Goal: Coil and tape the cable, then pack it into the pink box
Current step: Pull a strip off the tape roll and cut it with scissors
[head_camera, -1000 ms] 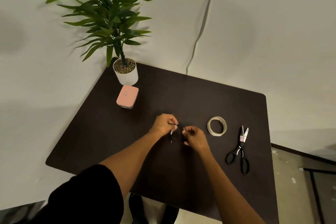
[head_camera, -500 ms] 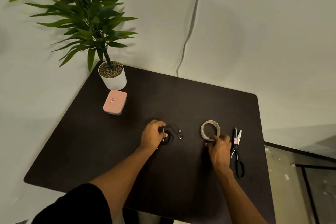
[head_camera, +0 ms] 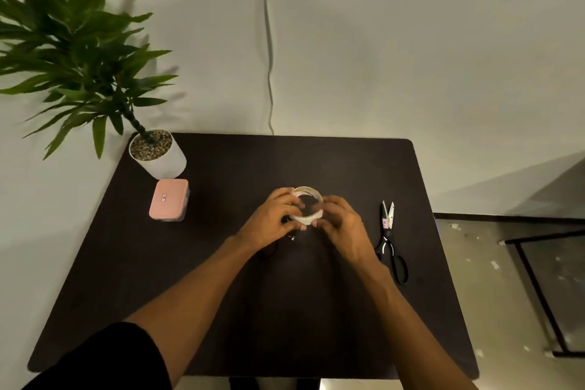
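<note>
Head view: only camera I have; it looks down on a dark table (head_camera: 364,310).
Change: half a second ago the right hand (head_camera: 343,226) was alone at the tape roll (head_camera: 307,203) out by the scissors (head_camera: 390,241); now the roll is up at table centre between both hands.
Left hand (head_camera: 274,221): it has let go of the coil; fingers curled on the roll's left side.
Right hand: fingers curled on the right rim, seemingly feeling for the tape end, though blur keeps me from being sure.
Cable (head_camera: 289,236): on the table under the left hand, mostly hidden; a plug tip shows. I cannot tell if the coil holds.
Meaning: I judge coiling done, taping starting.
Pink box (head_camera: 169,199): lid on, by the potted plant (head_camera: 156,152), well left of the hands.
Writing: small lid label and a red-blue scissors sticker, both unreadable.
</note>
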